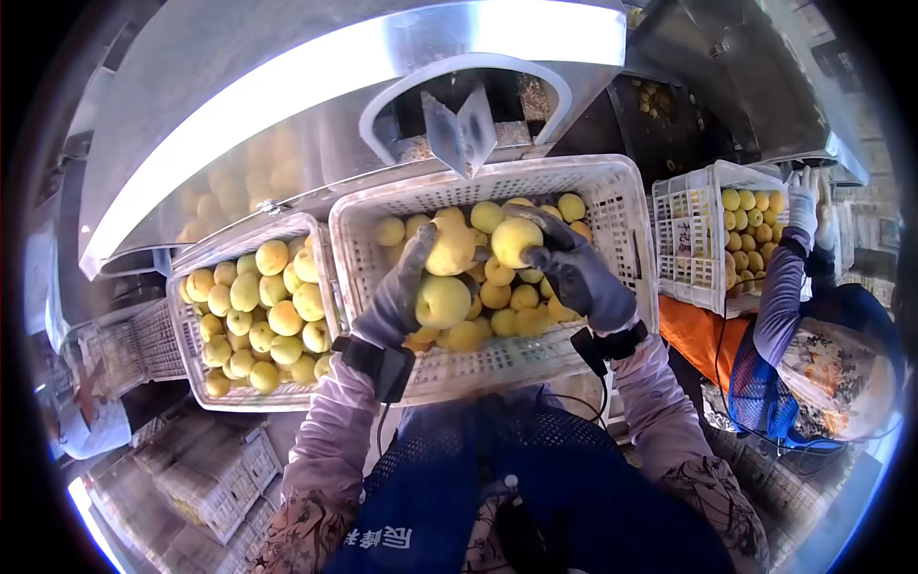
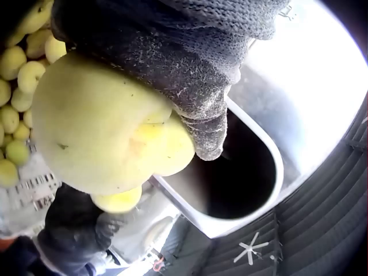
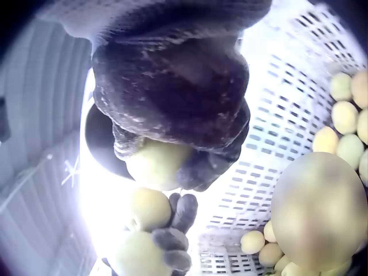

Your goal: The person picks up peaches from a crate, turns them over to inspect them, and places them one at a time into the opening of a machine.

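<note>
My gloved left hand (image 1: 394,298) holds two round yellow-green fruits over the middle crate (image 1: 612,206). The upper fruit (image 1: 449,247) sits by its fingertips, and the lower fruit (image 1: 443,302) lies against the palm side. In the left wrist view a large pale fruit (image 2: 95,126) fills the space below the dark glove, overlapping a smaller one. Facing it, my gloved right hand (image 1: 581,279) grips a single yellow fruit (image 1: 516,242), thumb and fingers curled about it. The right wrist view shows that fruit (image 3: 158,164) partly hidden by the glove. Many more fruits lie beneath both hands.
A white crate (image 1: 182,373) full of fruit stands at the left. Beyond the middle crate is a metal machine (image 1: 316,86) with a rounded opening. At the right another person (image 1: 794,325) reaches toward a further fruit crate (image 1: 681,239). Stacked crates (image 1: 215,478) stand at lower left.
</note>
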Tool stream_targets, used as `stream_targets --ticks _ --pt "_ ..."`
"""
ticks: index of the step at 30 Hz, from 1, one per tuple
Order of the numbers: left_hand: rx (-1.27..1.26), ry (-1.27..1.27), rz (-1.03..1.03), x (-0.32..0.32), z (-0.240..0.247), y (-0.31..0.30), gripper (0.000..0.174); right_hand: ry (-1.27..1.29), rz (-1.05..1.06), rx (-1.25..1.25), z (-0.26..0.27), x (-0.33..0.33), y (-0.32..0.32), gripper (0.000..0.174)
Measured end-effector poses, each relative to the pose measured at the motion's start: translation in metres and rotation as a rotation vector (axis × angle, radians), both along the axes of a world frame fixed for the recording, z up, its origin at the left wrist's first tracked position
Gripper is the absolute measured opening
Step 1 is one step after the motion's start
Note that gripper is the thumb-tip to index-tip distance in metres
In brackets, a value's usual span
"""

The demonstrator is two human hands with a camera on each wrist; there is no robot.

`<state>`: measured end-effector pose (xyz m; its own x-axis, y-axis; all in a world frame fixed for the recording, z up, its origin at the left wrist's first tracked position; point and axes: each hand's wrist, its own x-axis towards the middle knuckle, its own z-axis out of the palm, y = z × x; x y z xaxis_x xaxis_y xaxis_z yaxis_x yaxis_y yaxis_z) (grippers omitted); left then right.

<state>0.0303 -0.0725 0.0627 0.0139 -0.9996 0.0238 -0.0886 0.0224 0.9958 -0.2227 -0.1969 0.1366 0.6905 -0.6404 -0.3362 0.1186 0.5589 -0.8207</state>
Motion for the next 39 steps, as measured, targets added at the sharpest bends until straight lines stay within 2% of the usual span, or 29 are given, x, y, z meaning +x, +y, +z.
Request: stream_targets --ticks 1,2,3,5,6,7,9,10,11,13,14,17,19,21,22,23,25,27,28,29,30,31,33,34,35,36,38,39 --pt "-0.422 -0.217 0.028 -0.01 0.022 0.0 0.094 0.112 0.025 -0.252 0.011 0.01 0.005 0.069" --pt "0.086 0.478 -0.172 0.001 0.042 0.01 0.08 0.095 -0.025 -0.215 0.004 0.021 0.013 0.079" --pt "0.069 0.471 -0.174 0.003 0.041 0.017 0.08 0.089 -0.024 -0.233 0.004 0.026 0.017 0.079" --pt "0.293 0.347 0.006 0.002 0.064 0.018 0.059 0.26 -0.156 -0.585 0.025 0.04 0.026 0.075" --pt "0.312 0.83 -0.102 0.009 0.08 0.022 0.055 0.022 -0.169 -0.139 0.041 0.041 0.03 0.071" --pt "0.295 0.821 -0.106 0.011 0.088 0.024 0.055 0.012 -0.168 -0.156 0.045 0.042 0.033 0.071" --pt "0.39 1.083 -0.078 0.014 0.102 0.031 0.062 -0.01 -0.006 -0.198 0.051 0.044 0.035 0.068" --pt "0.448 1.034 0.011 0.015 0.105 0.032 0.064 0.006 0.002 -0.277 0.062 0.05 0.04 0.066" --pt "0.432 1.024 0.007 0.018 0.107 0.034 0.064 -0.005 0.003 -0.293 0.064 0.053 0.043 0.066" --pt "0.443 1.034 0.073 0.024 0.107 0.038 0.061 -0.084 -0.025 -0.2 0.067 0.059 0.046 0.065" --pt "0.398 0.956 0.139 0.025 0.108 0.038 0.057 -0.105 0.0 -0.196 0.072 0.062 0.045 0.069" --pt "0.363 0.973 0.09 0.037 0.128 0.045 0.054 -0.11 0.027 -0.171 0.108 0.072 0.043 0.073" --pt "0.294 0.922 0.095 0.043 0.134 0.056 0.054 -0.082 0.011 -0.187 0.086 0.08 0.028 0.073" --pt "0.331 0.76 0.138 0.055 0.129 0.067 0.069 0.106 -0.017 -0.59 0.071 0.09 0.005 0.071" --pt "0.34 0.784 0.222 0.049 0.149 0.076 0.071 0.291 -0.124 -0.834 0.061 0.099 -0.004 0.07" --pt "0.337 0.792 0.248 0.054 0.136 0.087 0.072 0.286 -0.129 -0.843 0.061 0.106 -0.013 0.07" --pt "0.319 0.707 0.274 0.066 0.104 0.111 0.074 0.69 -0.379 -1.229 0.06 0.117 -0.029 0.067" --pt "0.3 0.544 0.337 0.07 0.084 0.124 0.079 0.747 -0.425 -1.259 0.043 0.128 -0.045 0.071" --pt "0.417 0.814 0.311 0.063 0.118 0.121 0.081 0.801 -0.477 -1.289 0.033 0.133 -0.049 0.074" --pt "0.42 0.814 0.314 0.068 0.09 0.132 0.081 0.8 -0.474 -1.285 0.021 0.138 -0.051 0.074" --pt "0.349 0.576 0.32 0.077 0.04 0.151 0.081 0.81 -0.456 -1.336 0.01 0.143 -0.052 0.074" --pt "0.277 0.339 0.321 0.074 0.045 0.149 0.08 0.821 -0.438 -1.386 0.01 0.147 -0.051 0.073" --pt "0.285 0.291 0.281 0.073 0.06 0.153 0.078 0.757 -0.41 -1.356 0.013 0.144 -0.05 0.068" --pt "0.372 0.496 0.286 0.064 0.097 0.142 0.078 0.742 -0.418 -1.268 0.017 0.145 -0.047 0.068" --pt "0.458 0.702 0.285 0.059 0.114 0.135 0.078 0.728 -0.429 -1.18 0.021 0.147 -0.044 0.068" --pt "0.458 0.702 0.284 0.059 0.112 0.135 0.078 0.73 -0.43 -1.18 0.024 0.151 -0.047 0.068" --pt "0.459 0.788 0.296 0.058 0.104 0.133 0.077 0.827 -0.39 -0.973 0.032 0.164 -0.062 0.07" --pt "0.459 0.83 0.303 0.057 0.1 0.133 0.077 0.828 -0.389 -0.971 0.035 0.169 -0.066 0.07"
